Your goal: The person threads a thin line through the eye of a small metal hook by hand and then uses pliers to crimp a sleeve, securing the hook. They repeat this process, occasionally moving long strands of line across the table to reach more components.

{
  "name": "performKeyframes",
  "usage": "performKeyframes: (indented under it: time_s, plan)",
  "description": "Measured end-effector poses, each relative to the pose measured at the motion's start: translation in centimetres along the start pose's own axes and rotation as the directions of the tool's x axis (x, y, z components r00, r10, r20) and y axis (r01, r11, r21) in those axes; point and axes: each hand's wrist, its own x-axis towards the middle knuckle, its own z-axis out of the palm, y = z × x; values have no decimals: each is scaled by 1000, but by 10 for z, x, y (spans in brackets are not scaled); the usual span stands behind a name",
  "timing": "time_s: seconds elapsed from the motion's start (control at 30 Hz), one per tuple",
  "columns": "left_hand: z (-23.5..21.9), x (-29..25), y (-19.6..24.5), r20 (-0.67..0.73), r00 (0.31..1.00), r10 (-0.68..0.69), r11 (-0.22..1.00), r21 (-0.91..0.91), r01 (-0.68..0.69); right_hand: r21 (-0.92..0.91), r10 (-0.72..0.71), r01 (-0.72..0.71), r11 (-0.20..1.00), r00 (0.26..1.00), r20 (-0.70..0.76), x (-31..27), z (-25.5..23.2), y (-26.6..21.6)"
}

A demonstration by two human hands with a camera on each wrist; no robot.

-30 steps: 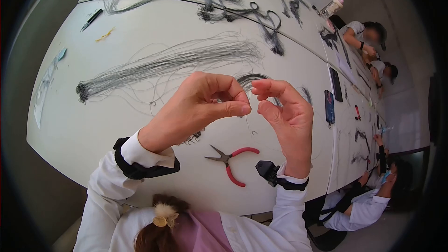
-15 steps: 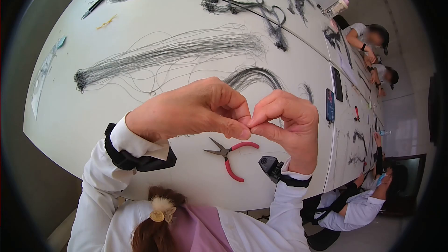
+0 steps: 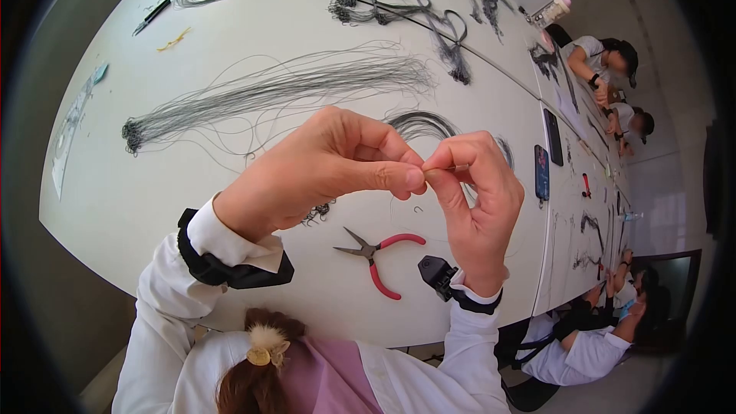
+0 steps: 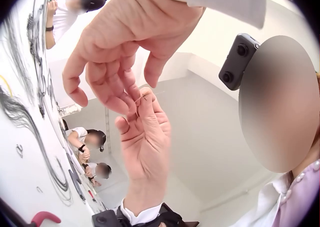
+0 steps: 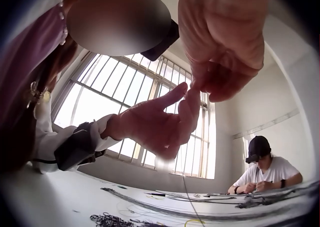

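Both hands meet above the table in the head view. The left hand (image 3: 318,172) has its thumb and index finger close together at the right hand's fingertips; a thin line (image 5: 186,179) hangs by its fingers in the right wrist view. The right hand (image 3: 479,199) pinches a small thin piece (image 4: 143,96) between thumb and index finger; whether it is a hook or part of the line cannot be told. Dark hooks (image 3: 318,215) lie partly hidden below the left hand. Red-handled pliers (image 3: 370,251) lie with jaws parted near the person's body.
A long bundle of grey lines (image 3: 268,96) spreads across the table (image 3: 100,207), with a curved bundle (image 3: 422,121) behind the hands. Farther off are looped bundles, a black pen (image 3: 152,17) and yellow strands (image 3: 175,40). Phones (image 3: 542,172) lie at right; other people sit beyond.
The hands drew apart, then met at the fingertips. Since the middle frame both have risen slightly, the right hand has turned more upright, and a thin piece now shows at its fingers.
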Motion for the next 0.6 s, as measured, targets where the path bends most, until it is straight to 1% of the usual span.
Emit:
performKeyframes:
  time_s: [0.07, 0.17, 0.3, 0.37, 0.47, 0.6]
  plan:
    - [-1, 0, -2, -32, 999, 34, 998, 47, -33, -120, -122, 118, 986, 992, -26, -1, 2, 2]
    - [-2, 1, -3, -55, 997, 52, 997, 51, -50, -162, -160, 151, 975, 986, -44, -2, 4, 2]
    - [0, 1, 1, -48, 998, 42, 998, 43, -40, -157, -163, 151, 976, 984, -67, -2, 5, 2]
    - [1, 1, 2, -53, 998, 30, 1000, 6, -30, -153, -168, 154, 976, 982, -88, -2, 6, 2]
    - [2, 0, 4, -66, 998, 8, 1000, 4, -8, -156, -165, 151, 976, 983, -82, -2, 6, 2]
    - [2, 1, 1, -73, 997, 15, 1000, 5, -14, -127, -162, 150, 980, 982, -93, -2, 6, 7]
